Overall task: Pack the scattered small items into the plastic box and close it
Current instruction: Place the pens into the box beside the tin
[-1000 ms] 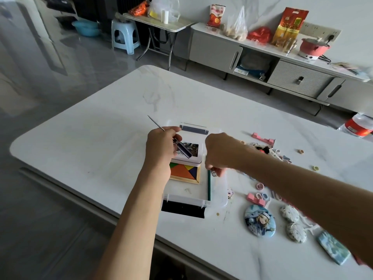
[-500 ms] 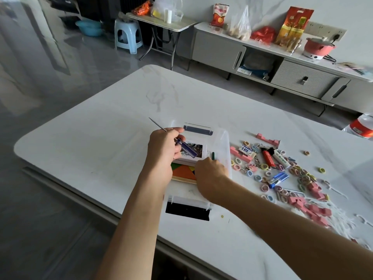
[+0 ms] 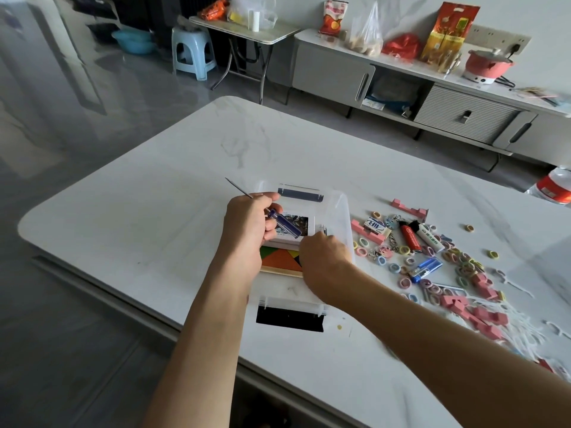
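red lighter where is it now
Head view: the red lighter lies on the table right of the plastic box, between the white lighter and the eraser.

Clear plastic box [image 3: 343,217], open, black latches [image 3: 290,318] at both ends, holds tangram puzzle [image 3: 279,261] and white picture card [image 3: 304,225]. Loose items right of it: hair ties [image 3: 394,268], lighters [image 3: 411,239] (red, white, blue), pink blocks [image 3: 409,209].

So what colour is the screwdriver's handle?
Translucent blue, seen best in the head view, where the left hand holds the screwdriver.
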A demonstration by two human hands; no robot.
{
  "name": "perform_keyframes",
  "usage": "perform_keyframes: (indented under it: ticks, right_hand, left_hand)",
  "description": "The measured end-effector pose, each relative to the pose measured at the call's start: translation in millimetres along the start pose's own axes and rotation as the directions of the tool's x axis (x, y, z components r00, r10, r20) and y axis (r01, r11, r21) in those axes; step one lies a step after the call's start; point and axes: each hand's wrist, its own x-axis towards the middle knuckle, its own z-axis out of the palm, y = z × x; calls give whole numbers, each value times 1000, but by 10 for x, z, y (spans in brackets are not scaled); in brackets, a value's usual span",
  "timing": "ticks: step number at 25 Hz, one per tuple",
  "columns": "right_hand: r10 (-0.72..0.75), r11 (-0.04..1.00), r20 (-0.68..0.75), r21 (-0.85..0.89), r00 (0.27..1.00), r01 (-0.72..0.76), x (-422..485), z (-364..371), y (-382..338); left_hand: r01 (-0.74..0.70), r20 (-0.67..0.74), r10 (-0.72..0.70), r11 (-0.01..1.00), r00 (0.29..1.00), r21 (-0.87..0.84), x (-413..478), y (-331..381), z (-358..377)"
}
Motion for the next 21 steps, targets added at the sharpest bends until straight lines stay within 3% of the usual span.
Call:
perform_keyframes:
  ticks: [3, 4, 6, 8, 11, 14, 16, 18, 21]
  right_hand:
    - [-76, 996, -101, 31, 992, 79, -94, -359, 201]
    - [-98, 989, -135, 100, 986, 112, -86, -494, 298]
    - [-114, 896, -185, 406, 976, 182, -42, -651, 471]
    - [-131, 707, -118, 685, 984, 177, -15, -664, 519]
    - [-165, 396, 37, 918, 986, 32, 40, -514, 509]
    - [-157, 60, 83, 995, 984, -75, 102, -508, 630]
    - [-105, -106, 78, 990, 991, -89, 148, -591, 793]
    - [-18, -110, 10, 994, 1000, -12, 161, -686, 945]
    - [2, 27, -78, 997, 997, 78, 134, -760, 985]
  left_hand:
    - [-2, -15, 3, 1000, 1000, 4, 4, 11, -22]
    - [8, -10, -8, 1000, 1000, -15, 2, 22, -29]
    - [35, 34, -32, 996, 999, -86, -10, 34, -17]
    - [6, 69, 4, 990, 998, -141, -24, 31, -3]
    - [-103, 129, 118, 988, 985, -116, -53, -1, 6]
    - [-147, 194, 167, 983, 967, -111, -86, 13, -2]
    - [-141, 180, 166, 979, 970, -146, -87, 45, -22]
    - [-161, 132, 186, 970, 974, -180, -85, 68, -43]
    - [-266, 137, 255, 962, 957, 64, -99, 43, -25]
